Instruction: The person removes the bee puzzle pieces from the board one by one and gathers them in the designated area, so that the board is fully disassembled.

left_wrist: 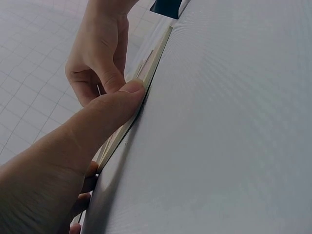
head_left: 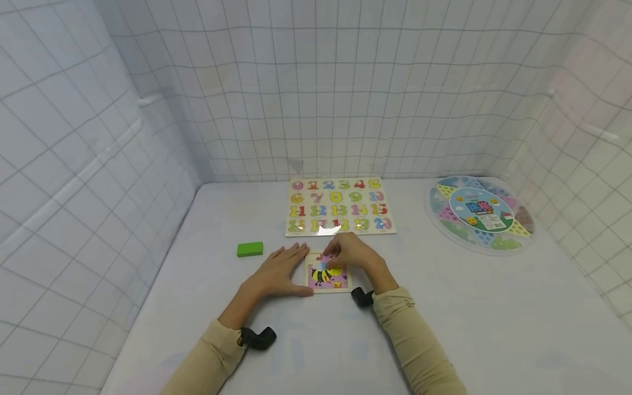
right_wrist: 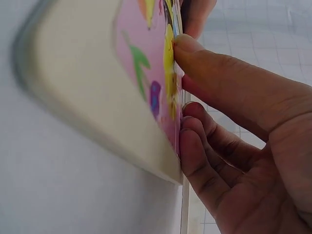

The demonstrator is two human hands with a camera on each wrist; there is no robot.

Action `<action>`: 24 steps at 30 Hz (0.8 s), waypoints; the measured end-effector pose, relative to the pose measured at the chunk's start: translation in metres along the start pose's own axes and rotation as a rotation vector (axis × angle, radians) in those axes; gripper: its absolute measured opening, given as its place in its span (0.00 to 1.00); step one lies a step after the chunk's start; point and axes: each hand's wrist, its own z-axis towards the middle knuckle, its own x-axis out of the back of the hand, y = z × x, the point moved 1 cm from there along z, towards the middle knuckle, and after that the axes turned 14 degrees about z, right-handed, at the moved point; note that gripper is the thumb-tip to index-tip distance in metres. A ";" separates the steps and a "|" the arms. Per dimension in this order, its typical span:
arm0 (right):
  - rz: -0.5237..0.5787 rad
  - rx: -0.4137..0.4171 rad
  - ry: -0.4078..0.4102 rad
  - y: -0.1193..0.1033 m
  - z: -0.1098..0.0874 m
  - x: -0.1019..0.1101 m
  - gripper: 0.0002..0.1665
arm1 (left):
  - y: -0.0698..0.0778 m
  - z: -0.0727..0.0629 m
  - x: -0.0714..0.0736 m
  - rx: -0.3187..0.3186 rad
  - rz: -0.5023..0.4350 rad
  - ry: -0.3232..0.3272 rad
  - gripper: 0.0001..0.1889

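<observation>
A small square wooden bee puzzle [head_left: 328, 278] lies flat on the white table, its pink picture showing a yellow-and-black bee inside a pale frame. My left hand [head_left: 280, 272] rests along its left side, fingers straight, thumb at the near-left corner. In the left wrist view, the left thumb [left_wrist: 117, 102] touches the board's edge. My right hand [head_left: 353, 251] is over the upper right of the board, thumb and fingertips pinching a puzzle piece at the bee's blue wing [head_left: 323, 265]. In the right wrist view, the right thumb [right_wrist: 209, 61] lies against the yellow bee; the pinched piece is mostly hidden.
A number puzzle board [head_left: 340, 204] lies just behind the bee puzzle. A green block [head_left: 249, 249] sits to the left. Farther right is a round star-patterned game board [head_left: 481, 214]. White gridded walls [head_left: 316, 99] enclose the table at the back and sides.
</observation>
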 end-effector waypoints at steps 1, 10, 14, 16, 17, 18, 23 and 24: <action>0.000 -0.006 0.002 -0.001 0.000 0.000 0.15 | 0.000 0.000 0.000 0.000 -0.001 -0.001 0.58; 0.002 -0.039 0.021 -0.001 0.002 0.000 0.12 | -0.001 0.000 0.000 0.003 -0.001 0.000 0.58; 0.008 -0.039 0.029 -0.002 0.002 0.001 0.12 | 0.001 0.000 0.003 0.003 -0.011 0.000 0.58; 0.011 -0.039 0.031 -0.002 0.002 0.001 0.12 | 0.001 0.000 0.004 0.002 -0.014 0.000 0.58; 0.014 -0.040 0.032 -0.002 0.002 0.000 0.12 | 0.001 0.000 0.004 0.001 -0.013 -0.002 0.58; 0.017 -0.041 0.033 -0.001 0.002 0.000 0.12 | 0.001 0.000 0.004 0.001 -0.010 -0.003 0.58; 0.033 -0.039 0.034 -0.002 0.001 -0.001 0.12 | 0.001 -0.001 0.003 0.002 -0.005 -0.005 0.58; 0.034 -0.036 0.033 -0.003 0.001 -0.001 0.12 | 0.001 -0.001 0.002 0.003 -0.005 -0.007 0.58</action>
